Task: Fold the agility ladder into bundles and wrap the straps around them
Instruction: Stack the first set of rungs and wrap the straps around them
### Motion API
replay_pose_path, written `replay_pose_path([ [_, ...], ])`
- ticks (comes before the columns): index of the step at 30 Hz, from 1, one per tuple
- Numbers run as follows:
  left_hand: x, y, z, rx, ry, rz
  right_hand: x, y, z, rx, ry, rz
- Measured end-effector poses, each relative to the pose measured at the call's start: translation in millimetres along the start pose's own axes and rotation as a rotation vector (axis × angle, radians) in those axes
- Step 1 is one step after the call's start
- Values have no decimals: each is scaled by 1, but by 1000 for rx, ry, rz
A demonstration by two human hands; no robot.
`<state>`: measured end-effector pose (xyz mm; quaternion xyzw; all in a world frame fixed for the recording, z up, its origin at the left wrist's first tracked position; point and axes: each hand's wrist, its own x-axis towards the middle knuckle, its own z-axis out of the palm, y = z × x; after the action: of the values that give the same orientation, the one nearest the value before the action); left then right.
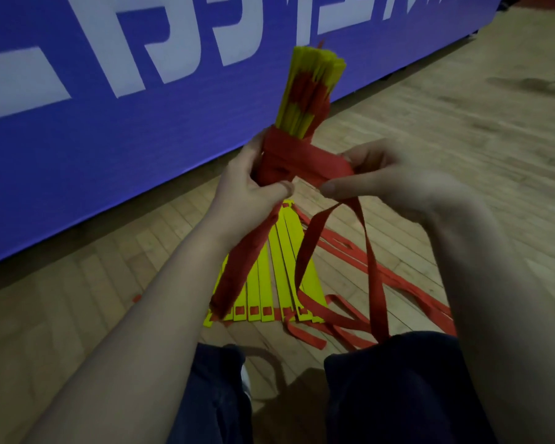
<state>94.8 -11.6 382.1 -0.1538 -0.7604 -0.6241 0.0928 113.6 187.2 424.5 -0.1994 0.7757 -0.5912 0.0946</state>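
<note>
Two hands meet mid-view around an upright bundle of yellow ladder rungs, its top pointing to twelve o'clock. The left hand grips the bundle's wrapped middle. The right hand, at the bundle's three o'clock, pinches the red strap between thumb and fingers; the strap's loose length hangs toward five o'clock. More rungs lie fanned on the wooden floor at six o'clock, just beyond dark-trousered knees. At ten o'clock stands a blue banner.
</note>
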Motion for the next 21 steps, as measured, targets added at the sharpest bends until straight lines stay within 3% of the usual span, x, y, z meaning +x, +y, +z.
replay_pose_path([
  [5, 2, 11, -7, -76, -91, -53, 0, 3, 3, 230, -210, -17],
  [9, 0, 16, -7, -144, -146, -135, -1, -1, 2, 212, -247, -24],
  [16, 3, 13, -5, -115, -139, -225, -7, -13, -3, 101, -140, -76],
  [21, 1, 19, -7, -87, -221, -240, -12, -20, -5, -61, -37, -103],
])
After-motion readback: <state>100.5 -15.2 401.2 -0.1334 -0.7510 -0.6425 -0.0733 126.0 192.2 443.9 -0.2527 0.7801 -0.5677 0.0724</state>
